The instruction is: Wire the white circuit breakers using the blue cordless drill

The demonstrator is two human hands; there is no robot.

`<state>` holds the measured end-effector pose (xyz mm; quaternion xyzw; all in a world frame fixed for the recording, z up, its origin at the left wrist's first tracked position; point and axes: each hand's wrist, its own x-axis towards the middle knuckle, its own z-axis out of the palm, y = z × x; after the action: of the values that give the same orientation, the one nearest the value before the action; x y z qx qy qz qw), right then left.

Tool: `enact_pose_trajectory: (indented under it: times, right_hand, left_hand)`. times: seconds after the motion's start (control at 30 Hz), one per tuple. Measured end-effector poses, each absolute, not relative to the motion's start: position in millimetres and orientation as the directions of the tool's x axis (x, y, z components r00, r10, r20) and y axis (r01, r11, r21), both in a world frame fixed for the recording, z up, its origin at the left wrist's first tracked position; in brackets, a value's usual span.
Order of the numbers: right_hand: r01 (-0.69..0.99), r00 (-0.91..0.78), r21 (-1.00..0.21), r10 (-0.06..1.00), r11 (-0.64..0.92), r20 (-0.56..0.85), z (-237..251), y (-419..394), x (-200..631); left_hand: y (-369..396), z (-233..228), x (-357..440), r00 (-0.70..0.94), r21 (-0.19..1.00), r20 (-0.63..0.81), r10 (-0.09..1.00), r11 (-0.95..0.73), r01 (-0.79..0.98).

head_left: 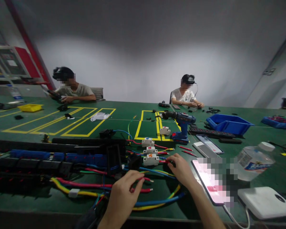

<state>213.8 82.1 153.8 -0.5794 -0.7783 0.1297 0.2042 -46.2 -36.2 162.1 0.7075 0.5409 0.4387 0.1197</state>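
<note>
My left hand [124, 194] pinches a red wire [143, 190] near the table's front edge, amid a bundle of red, blue, yellow and green wires [154, 203]. My right hand [181, 168] reaches forward and holds the end of a red wire at the nearest white circuit breaker [151, 160]. Two more white breakers [148, 142] stand in a row behind it, with red and yellow wires running off to the right.
A blue cordless drill [182, 125] stands behind the breakers. Black and blue terminal strips [50, 157] lie at left. A lit phone [208, 184], two more phones [208, 144], a water bottle [254, 160], a white box [264, 202] and blue bins [228, 123] are at right. Two people sit across the table.
</note>
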Motion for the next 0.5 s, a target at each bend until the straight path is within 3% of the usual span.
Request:
enact_pose_trajectory:
  times: [0.1,0.17,0.33,0.5]
  right_hand:
    - [0.841,-0.237,-0.456,0.956,0.292,0.175,152.4,81.2,212.4]
    - [0.836,-0.246,-0.458,0.952,0.303,0.180,152.7,80.2,211.5]
    - [0.817,-0.294,-0.456,0.935,0.354,0.198,152.8,77.9,204.5]
    - [0.812,-0.334,-0.433,0.921,0.390,0.201,152.0,78.7,197.9]
  left_hand:
    - [-36.0,175.1,-53.5,-0.162,0.629,0.629,0.760,-0.375,0.681]
    - [-28.7,182.2,-58.9,-0.206,0.585,0.678,0.706,-0.349,0.732]
    - [-2.7,179.3,-69.2,-0.105,0.566,0.543,0.833,-0.271,0.778]
    - [1.7,166.6,-74.2,-0.212,0.646,0.507,0.836,-0.205,0.736]
